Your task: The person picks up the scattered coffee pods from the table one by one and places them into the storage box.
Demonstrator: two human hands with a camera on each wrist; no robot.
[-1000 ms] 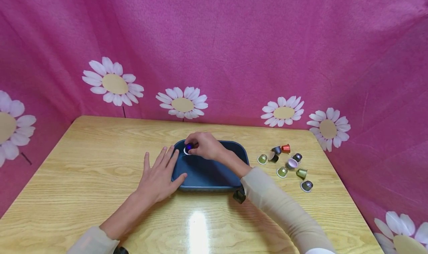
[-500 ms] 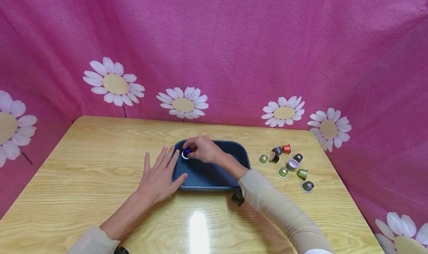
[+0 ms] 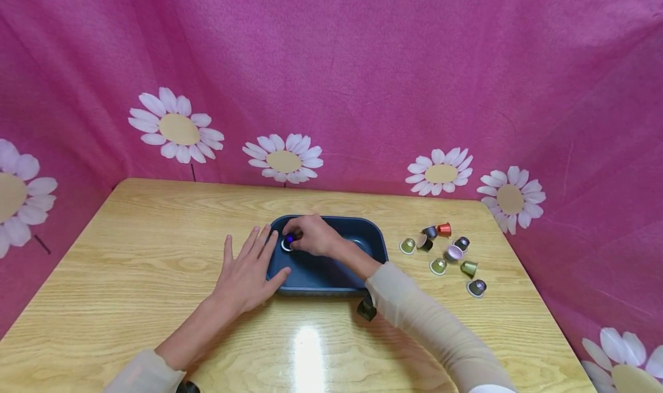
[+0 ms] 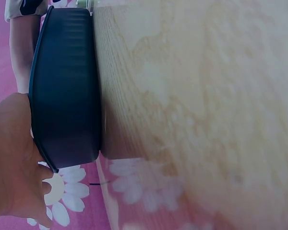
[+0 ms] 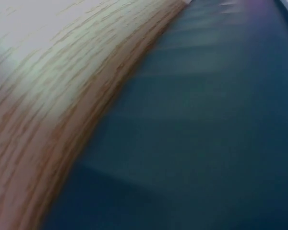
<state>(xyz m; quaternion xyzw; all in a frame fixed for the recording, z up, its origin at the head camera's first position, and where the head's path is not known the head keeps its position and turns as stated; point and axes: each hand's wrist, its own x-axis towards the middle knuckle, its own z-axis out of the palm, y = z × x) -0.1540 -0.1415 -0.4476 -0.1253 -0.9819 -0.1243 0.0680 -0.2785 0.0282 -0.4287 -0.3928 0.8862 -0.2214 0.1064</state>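
A dark blue rectangular tray (image 3: 321,281) with raised walls lies on the wooden table. Inside its far left part, my right hand (image 3: 313,235) pinches a dark blue coffee capsule (image 3: 289,240), its white-rimmed base facing down near the tray floor. My left hand (image 3: 248,272) rests with spread, straight fingers at the tray's left rim. In the left wrist view, that hand (image 4: 12,153) lies along the rim of the tray (image 4: 65,91). The right wrist view shows only the tray's outer wall (image 5: 182,120) close up; the right hand is hidden there.
Right of the tray several coffee capsules lie loose on the table (image 3: 155,249), among them a red capsule (image 3: 444,229), a lilac-lidded capsule (image 3: 453,254) and a green capsule (image 3: 407,245). A pink curtain (image 3: 331,82) with daisies hangs behind the table.
My right hand has moved slightly left and toward the front inside the tray, with the dark blue capsule between its fingers. The left hand has stayed in place.
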